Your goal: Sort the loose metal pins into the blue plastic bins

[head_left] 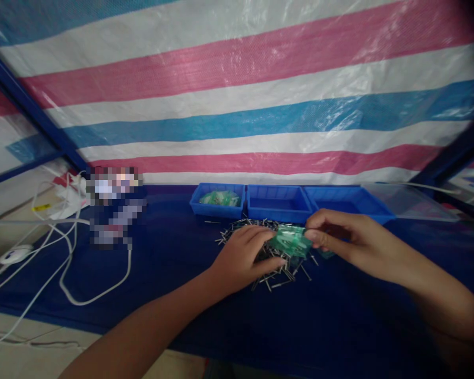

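Note:
A small green-tinted clear plastic bag [291, 241] is held over a loose pile of thin metal pins [288, 272] that look like pop rivets. My right hand [349, 239] pinches the bag's right edge between thumb and fingers. At the bag's left side is my left hand [243, 255], its thumb and fingers apart over the pile. Its fingertips reach the bag's edge; whether they grip it is hard to see. More green plastic lies partly hidden beneath my right hand.
Behind the pile stand three blue bins: the left bin [217, 211] with green bags in it, the middle bin [278, 211] and the right bin [349, 202]. A clear sheet [411, 202] lies at the right. White cables [69, 252] and a blurred-out object [116, 210] occupy the left.

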A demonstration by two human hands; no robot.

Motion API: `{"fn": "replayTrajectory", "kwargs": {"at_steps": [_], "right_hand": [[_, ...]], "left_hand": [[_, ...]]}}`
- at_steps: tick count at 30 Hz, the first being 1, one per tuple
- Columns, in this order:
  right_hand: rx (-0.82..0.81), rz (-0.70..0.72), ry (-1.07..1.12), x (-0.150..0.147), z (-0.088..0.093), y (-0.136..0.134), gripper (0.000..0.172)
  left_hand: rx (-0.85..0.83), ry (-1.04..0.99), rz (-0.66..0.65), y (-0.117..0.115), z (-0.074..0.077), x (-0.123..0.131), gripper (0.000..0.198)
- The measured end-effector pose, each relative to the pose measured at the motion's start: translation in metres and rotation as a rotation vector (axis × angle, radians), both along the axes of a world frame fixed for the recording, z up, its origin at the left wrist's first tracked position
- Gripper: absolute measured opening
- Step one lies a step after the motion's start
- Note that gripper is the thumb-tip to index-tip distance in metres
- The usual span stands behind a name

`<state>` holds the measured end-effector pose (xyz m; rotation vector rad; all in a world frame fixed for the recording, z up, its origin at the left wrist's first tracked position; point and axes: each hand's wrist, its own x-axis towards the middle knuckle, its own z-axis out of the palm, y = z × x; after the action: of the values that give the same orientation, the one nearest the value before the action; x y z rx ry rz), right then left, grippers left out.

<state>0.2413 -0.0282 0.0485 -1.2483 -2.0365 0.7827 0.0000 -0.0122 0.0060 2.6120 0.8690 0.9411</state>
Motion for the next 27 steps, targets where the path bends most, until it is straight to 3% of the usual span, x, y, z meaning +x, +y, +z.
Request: {"fn": "replayTrajectory", "kwargs": {"at_steps": [3, 7, 11, 22, 27], "right_hand": [[0.018, -0.043, 0.173, -0.014, -0.006, 0.001, 0.023], [-0.030, -0.073, 0.363, -0.028, -0.013, 0.002, 0.020], [-0.139, -0.049, 0.438, -0.034, -0.016, 0.003, 0.020], [-0.185, -0.094, 0.413, -0.034, -0.016, 0.005, 0.024], [-0.201, -0.071, 0.400, -0.036, -0.016, 0.003, 0.025]], "left_hand": [[-0.187, -0.108, 0.093, 0.001, 0.008, -0.001, 0.023], [-0.446, -0.244, 0.147, 0.002, 0.011, -0.002, 0.023], [-0.612, -0.401, 0.103, 0.004, 0.007, -0.002, 0.022], [-0.701, -0.390, 0.062, 0.003, 0.010, -0.005, 0.026], [-0.741, -0.488, 0.102, 0.002, 0.014, -0.002, 0.028]]}}
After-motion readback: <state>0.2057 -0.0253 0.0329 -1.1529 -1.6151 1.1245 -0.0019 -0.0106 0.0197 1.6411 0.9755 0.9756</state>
